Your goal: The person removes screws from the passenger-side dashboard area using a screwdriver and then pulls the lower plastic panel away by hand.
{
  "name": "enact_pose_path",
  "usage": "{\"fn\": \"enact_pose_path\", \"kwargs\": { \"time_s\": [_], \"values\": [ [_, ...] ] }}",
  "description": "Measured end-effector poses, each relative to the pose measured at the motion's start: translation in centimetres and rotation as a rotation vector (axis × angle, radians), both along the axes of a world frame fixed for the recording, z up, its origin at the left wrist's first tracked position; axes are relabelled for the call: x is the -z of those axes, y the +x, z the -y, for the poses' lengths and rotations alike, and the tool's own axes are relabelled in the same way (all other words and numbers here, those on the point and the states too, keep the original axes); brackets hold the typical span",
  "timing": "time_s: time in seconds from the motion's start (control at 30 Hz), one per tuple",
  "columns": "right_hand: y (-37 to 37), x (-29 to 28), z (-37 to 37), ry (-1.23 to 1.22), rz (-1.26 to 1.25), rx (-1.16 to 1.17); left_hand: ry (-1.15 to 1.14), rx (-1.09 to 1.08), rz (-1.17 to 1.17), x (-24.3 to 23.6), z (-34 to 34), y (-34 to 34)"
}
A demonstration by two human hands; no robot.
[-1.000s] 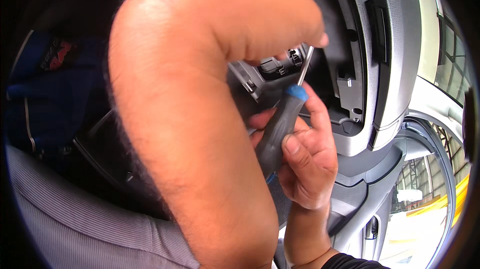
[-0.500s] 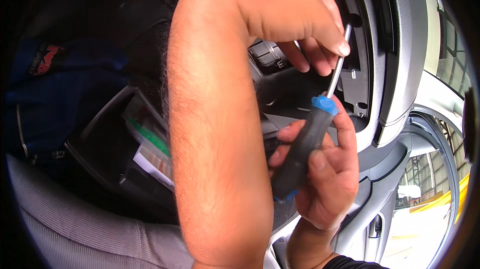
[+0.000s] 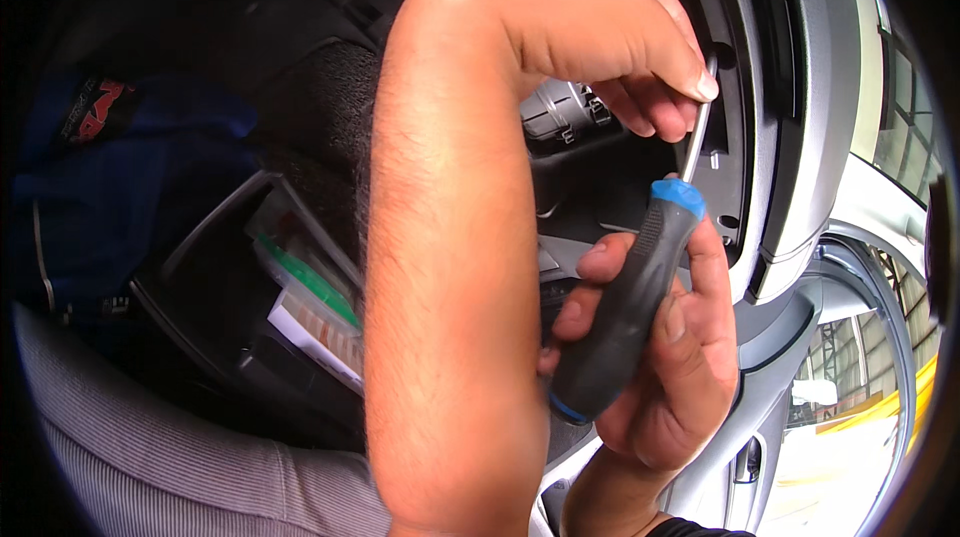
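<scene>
A screwdriver with a black grip, blue collar and bare metal shaft slants up to the right. My right hand, palm up, has its fingers curled round the grip, with the thumb along its side. Higher up, my left hand bends in at the wrist and pinches the shaft between thumb and fingertips. The shaft's far end reaches a dark round recess in the black inner panel; whether the tip sits inside cannot be made out. My left forearm crosses the middle of the view and covers what lies behind it.
A grey ribbed seat lies at lower left. Beside it, a dark open compartment holds a green item and a white box. Dark blue cloth is at far left. A grey door stands at right.
Both hands and the screwdriver have shifted slightly right in the view. The grip has turned a little in my right hand. Both hands keep their hold.
</scene>
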State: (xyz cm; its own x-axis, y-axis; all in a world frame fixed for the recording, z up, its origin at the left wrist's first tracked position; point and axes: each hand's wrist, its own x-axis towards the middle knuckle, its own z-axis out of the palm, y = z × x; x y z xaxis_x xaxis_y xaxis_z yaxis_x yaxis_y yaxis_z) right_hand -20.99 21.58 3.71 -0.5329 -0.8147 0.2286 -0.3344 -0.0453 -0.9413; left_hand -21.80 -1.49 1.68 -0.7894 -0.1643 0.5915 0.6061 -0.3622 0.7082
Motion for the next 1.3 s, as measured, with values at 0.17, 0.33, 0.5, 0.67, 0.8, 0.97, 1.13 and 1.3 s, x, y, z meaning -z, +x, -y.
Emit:
{"fn": "enact_pose_path", "kwargs": {
  "time_s": [0.17,0.33,0.5,0.67,0.8,0.97,1.13,1.3],
  "values": [
    [0.0,0.1,0.0,-0.014,-0.019,-0.007,0.046,0.110,-0.142,0.5,0.1,0.3],
    [0.1,0.4,0.0,-0.092,0.085,-0.104,0.051,0.041,0.003,-0.3,-0.4,0.5],
    [1.0,0.2,0.9,-0.282,0.675,-0.382,-0.028,-0.073,-0.017,-0.3,0.2,2.1],
    [2.6,-0.3,2.5,-0.429,1.059,-0.430,-0.053,-0.068,-0.100,0.0,0.9,2.3],
    [3.4,-0.1,2.9,-0.396,0.964,-0.332,0.151,-0.114,-0.114,0.4,-1.3,-0.3],
    [2.1,1.2,2.7,-0.251,0.761,-0.336,0.164,0.015,-0.227,1.9,-1.4,-2.0],
    [1.1,1.5,2.0,-0.248,0.702,-0.322,0.232,0.095,-0.283,2.0,-1.9,-2.8],
    [0.7,2.2,2.0,-0.304,0.723,-0.334,0.231,0.222,-0.276,1.6,-1.4,-3.7]
  ]
}}
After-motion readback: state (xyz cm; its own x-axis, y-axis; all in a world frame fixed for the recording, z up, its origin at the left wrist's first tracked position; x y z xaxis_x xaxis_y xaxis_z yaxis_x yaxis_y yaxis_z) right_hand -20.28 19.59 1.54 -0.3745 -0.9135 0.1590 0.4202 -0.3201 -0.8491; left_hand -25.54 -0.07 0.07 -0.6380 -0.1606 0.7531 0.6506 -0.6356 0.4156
